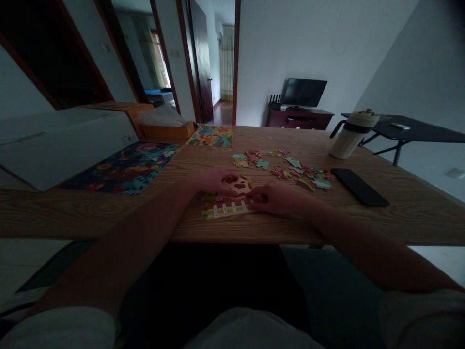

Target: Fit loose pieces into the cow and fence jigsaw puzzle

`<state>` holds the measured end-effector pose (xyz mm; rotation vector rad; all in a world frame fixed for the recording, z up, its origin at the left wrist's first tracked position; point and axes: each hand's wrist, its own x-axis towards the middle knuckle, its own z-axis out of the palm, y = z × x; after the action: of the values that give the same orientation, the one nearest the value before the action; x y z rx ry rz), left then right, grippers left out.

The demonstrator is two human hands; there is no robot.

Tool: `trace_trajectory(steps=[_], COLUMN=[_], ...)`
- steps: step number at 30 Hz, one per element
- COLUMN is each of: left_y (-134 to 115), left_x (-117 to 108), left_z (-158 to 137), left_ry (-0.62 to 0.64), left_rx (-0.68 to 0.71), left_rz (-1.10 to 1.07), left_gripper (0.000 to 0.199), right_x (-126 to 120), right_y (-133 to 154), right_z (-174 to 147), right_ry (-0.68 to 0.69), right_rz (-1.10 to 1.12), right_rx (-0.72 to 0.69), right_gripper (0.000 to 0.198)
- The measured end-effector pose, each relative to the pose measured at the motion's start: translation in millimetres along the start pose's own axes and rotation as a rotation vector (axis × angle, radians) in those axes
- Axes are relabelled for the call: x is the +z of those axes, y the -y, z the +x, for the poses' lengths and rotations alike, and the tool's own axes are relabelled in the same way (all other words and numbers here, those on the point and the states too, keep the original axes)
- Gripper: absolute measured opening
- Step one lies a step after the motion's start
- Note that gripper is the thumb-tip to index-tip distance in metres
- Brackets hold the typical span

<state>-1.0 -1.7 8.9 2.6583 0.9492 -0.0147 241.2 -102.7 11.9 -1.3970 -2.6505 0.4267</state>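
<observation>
A partly joined jigsaw puzzle (228, 210) lies near the table's front edge, with a white picket fence on green along its lower strip. Above the fence is a pale section with dark brown patches (240, 185). My left hand (217, 181) curves over this section from the left, its fingers bent onto a puzzle piece. From the right, my right hand (279, 198) grips the puzzle's edge, thumb and fingers close together on a piece. The hands partly cover the joined pieces, so the exact pieces under the fingertips are hard to make out.
Loose puzzle pieces (290, 170) lie scattered beyond my hands. A black phone (359, 187) and a pale tumbler (352, 135) stand to the right. At left are a white box (72, 140), a dark picture sheet (127, 167), a colourful sheet (212, 136) and an orange box (169, 131).
</observation>
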Motion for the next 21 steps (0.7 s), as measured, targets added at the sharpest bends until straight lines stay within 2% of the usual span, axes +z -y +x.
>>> trace_trajectory(steps=[2,4,9,11,13,15,16,21], left_y=[-0.2,-1.3,-7.2,-10.5,-13.6,-15.3,-15.4,-10.5], left_x=[-0.1,-0.5,-1.3,-1.2,-1.0,-0.9,-0.9,-0.8], left_z=[0.0,-1.1,-5.3,-6.7,-7.8,-8.3,-8.4,-6.7], left_ry=[0.004,0.012,0.033,0.033,0.035,0.039,0.04,-0.006], left_rx=[0.005,0.012,-0.009,-0.02,-0.022,-0.005,0.003,-0.037], left_rz=[-0.012,-0.028,-0.008,-0.007,-0.007,-0.006,-0.011,-0.088], left_gripper=[0.071,0.07,0.072,0.076,0.079,0.08,0.079,0.067], right_x=[-2.2,-9.6,-50.0,-66.6,-79.1,-86.5,-88.2,-77.5], right_y=[-4.7,-15.5,-63.8,-84.4,-101.7,-115.4,-121.2,-149.9], right_z=[1.6,2.6,-6.3,-15.9,-28.2,-41.8,-48.4,-71.0], right_ry=[-0.033,-0.152,-0.75,-0.921,-1.02,-1.017,-0.968,-0.541], right_rz=[0.033,0.12,0.482,0.586,0.648,0.63,0.568,0.184], right_rx=[0.008,0.016,0.09,0.141,0.205,0.265,0.295,0.526], right_gripper=[0.039,0.041,0.034,0.026,0.022,0.023,0.025,0.036])
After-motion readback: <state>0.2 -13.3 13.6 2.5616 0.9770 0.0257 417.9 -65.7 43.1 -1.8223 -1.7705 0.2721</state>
